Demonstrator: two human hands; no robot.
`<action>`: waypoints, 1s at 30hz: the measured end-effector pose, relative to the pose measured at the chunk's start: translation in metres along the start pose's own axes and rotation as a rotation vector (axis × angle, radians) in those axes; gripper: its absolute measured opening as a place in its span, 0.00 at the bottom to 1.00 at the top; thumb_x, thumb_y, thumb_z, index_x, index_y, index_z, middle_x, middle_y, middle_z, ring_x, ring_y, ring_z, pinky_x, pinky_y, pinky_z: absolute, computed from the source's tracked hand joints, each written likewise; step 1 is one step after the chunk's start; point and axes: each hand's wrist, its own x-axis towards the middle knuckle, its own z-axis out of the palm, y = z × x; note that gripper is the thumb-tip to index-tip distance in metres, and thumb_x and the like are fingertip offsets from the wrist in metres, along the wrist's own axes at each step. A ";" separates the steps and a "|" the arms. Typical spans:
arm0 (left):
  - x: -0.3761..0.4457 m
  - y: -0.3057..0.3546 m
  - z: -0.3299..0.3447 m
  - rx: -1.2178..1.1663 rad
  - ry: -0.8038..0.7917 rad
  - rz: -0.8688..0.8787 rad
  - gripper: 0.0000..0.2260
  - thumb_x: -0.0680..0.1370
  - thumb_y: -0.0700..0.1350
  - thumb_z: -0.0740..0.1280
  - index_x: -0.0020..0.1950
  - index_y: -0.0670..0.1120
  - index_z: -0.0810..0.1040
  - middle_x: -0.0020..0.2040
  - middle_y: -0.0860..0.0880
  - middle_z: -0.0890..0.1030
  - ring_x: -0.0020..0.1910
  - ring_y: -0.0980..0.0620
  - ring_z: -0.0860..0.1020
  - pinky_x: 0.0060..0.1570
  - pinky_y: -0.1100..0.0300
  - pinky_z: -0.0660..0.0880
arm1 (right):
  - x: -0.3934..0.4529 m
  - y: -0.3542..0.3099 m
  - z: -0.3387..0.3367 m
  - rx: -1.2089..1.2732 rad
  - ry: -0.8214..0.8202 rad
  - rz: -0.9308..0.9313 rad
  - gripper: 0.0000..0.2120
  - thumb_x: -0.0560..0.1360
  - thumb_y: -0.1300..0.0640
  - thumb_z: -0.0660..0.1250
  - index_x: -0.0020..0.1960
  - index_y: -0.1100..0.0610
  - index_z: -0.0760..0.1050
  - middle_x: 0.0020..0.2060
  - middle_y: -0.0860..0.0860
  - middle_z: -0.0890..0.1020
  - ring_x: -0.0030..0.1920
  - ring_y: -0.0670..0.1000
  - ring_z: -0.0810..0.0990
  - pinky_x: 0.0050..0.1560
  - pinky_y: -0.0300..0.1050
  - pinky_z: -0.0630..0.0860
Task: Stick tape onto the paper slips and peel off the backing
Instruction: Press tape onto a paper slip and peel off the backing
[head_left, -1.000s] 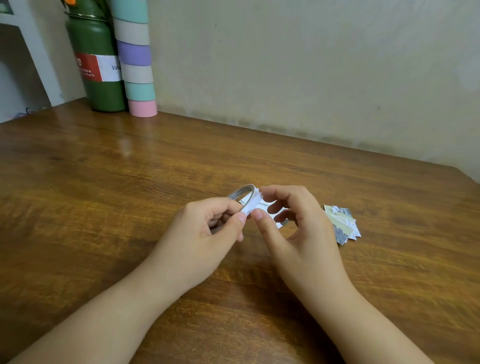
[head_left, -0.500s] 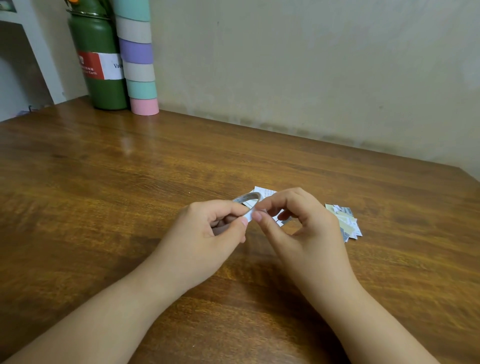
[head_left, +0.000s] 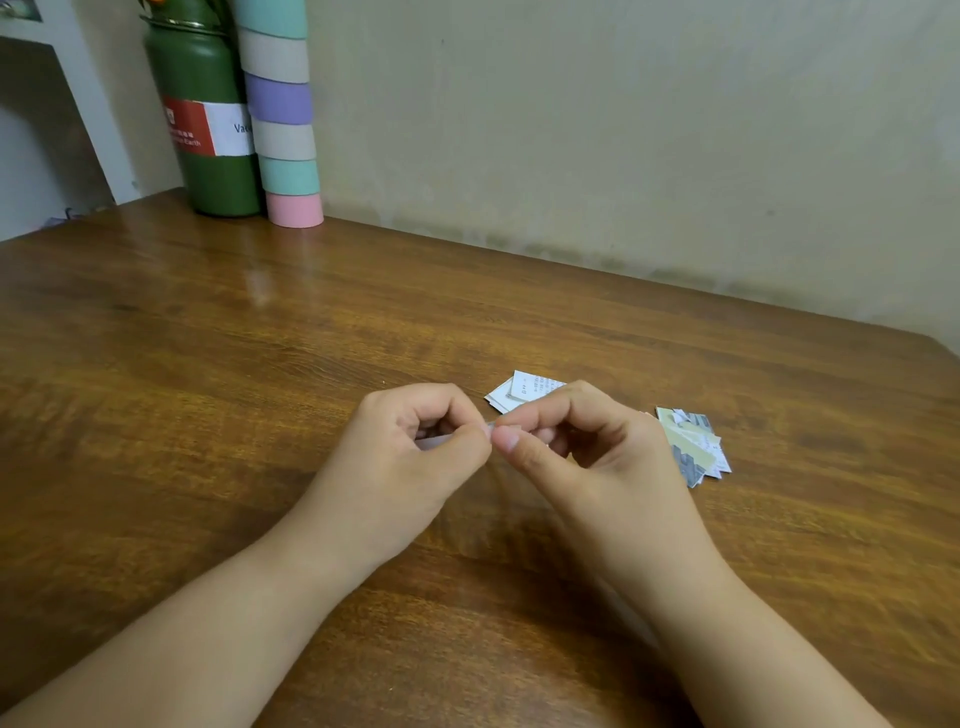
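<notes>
Head view, both my hands over the middle of the wooden table (head_left: 208, 364), meeting thumb to thumb. My left hand (head_left: 410, 457) is curled, thumb and forefinger pinched on a thin pale strip (head_left: 434, 441) — tape or its backing, I can't tell which, most of it is hidden inside the fist. My right hand (head_left: 587, 457) is curled too, thumb tip pressed toward the forefinger right at the strip's end (head_left: 490, 427); it looks like it nips that same end, though what exactly sits between the pads is too small to see. Paper slips: a small white printed stack (head_left: 519, 391) lies on the table just behind my right knuckles, and a second messy pile (head_left: 696, 447) with tan strips on it lies just beside the right hand, on its outer side. Handling, my guess — this stuff is feather-light, floppy, sticky on one face and easy to crease or tear, so it wants fingertip or nail grip at the very corner, not a full pinch across the adhesive. Both wrists are lifted slightly off the wood, forearms angled in from the lower corners, knuckles up. Green bottle (head_left: 208, 130) and a stack of pastel rolls (head_left: 285, 119) stand well apart at the far left by the wall.
</notes>
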 end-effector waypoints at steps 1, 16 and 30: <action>0.000 0.000 0.000 -0.027 0.012 -0.004 0.12 0.64 0.51 0.66 0.32 0.42 0.76 0.26 0.49 0.69 0.28 0.55 0.66 0.29 0.60 0.63 | -0.001 -0.001 0.002 0.013 -0.001 0.003 0.04 0.69 0.58 0.74 0.38 0.50 0.82 0.31 0.40 0.77 0.35 0.43 0.70 0.41 0.37 0.68; -0.001 0.005 0.000 -0.432 -0.058 -0.174 0.05 0.58 0.48 0.66 0.23 0.48 0.75 0.22 0.55 0.71 0.26 0.62 0.71 0.30 0.73 0.68 | -0.003 -0.002 0.005 0.027 -0.007 -0.165 0.04 0.68 0.58 0.72 0.37 0.50 0.81 0.32 0.45 0.74 0.37 0.42 0.71 0.43 0.31 0.67; 0.004 0.000 -0.009 -0.479 -0.010 -0.364 0.11 0.75 0.46 0.63 0.56 0.48 0.77 0.29 0.52 0.68 0.29 0.57 0.64 0.44 0.55 0.63 | 0.006 0.003 -0.011 0.394 -0.108 0.077 0.13 0.73 0.52 0.61 0.50 0.49 0.84 0.49 0.44 0.83 0.52 0.42 0.77 0.58 0.45 0.67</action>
